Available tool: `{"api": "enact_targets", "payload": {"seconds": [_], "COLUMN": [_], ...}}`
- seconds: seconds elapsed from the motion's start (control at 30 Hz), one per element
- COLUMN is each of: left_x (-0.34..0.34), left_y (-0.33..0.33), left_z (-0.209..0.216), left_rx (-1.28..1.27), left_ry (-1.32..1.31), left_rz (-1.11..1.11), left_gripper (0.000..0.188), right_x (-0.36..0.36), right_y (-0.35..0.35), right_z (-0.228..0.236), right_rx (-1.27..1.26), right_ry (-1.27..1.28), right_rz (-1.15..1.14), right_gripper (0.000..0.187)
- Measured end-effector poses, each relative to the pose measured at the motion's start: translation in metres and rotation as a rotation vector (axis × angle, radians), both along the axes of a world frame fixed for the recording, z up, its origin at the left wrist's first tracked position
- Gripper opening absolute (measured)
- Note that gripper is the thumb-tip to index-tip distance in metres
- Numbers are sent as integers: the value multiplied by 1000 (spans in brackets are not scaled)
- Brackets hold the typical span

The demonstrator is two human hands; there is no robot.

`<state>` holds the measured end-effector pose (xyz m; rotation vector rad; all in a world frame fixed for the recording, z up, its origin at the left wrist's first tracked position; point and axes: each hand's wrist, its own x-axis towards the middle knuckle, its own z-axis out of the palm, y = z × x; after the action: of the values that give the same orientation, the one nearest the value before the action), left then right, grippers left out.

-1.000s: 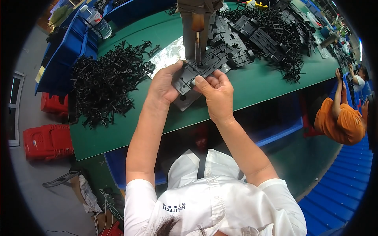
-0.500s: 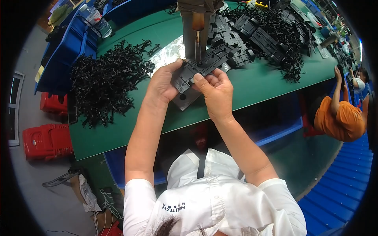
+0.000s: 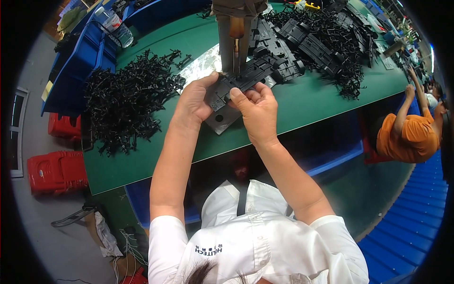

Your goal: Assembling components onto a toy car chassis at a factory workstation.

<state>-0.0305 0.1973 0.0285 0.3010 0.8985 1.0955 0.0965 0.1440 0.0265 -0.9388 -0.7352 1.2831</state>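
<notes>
A black plastic toy-car chassis lies tilted beneath a fixed upright tool, whose thin metal shaft points down at it. My left hand grips the chassis by its left end, thumb along the upper edge. On the near side, my right hand holds it with the thumb on top and the fingers curled at the edge. Under the chassis, part of a grey metal plate with a round hole shows. The tool's tip meets the chassis or hovers just over it; I cannot tell which.
Heaps of small black plastic parts cover the green table's left side, with more at the back right beside several other chassis. Blue bins and a water bottle stand back left. A co-worker in orange sits at right.
My hands and the chassis stay nearly in place, with only a slight shift. The co-worker at right has moved their arms and torso.
</notes>
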Motion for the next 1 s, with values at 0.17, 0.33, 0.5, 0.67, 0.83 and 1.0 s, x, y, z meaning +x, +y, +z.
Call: {"api": "enact_targets", "payload": {"seconds": [0.17, 0.33, 0.5, 0.67, 0.83, 1.0], "left_x": [-3, -6, -5, -5, -4, -3], "left_y": [2, 4, 4, 3, 1, -1], "left_z": [-3, -6, -4, -5, -4, -4], "left_rx": [6, 25, 21, 32, 12, 33], "left_ry": [-11, -46, -41, -58, -51, -27], "left_rz": [-23, -63, -57, -56, -52, -61], "left_gripper": [17, 18, 19, 20, 20, 18], "right_x": [-2, -3, -3, -4, -2, -2], "right_y": [1, 2, 3, 4, 1, -3], "right_z": [2, 0, 2, 2, 1, 3], "right_rx": [-1, 2, -11, -20, -17, -23], "right_ry": [8, -3, -15, -40, -20, 3], "right_rz": [-2, -3, -11, -6, -6, -10], "right_gripper": [49, 50, 51, 51, 48, 47]}}
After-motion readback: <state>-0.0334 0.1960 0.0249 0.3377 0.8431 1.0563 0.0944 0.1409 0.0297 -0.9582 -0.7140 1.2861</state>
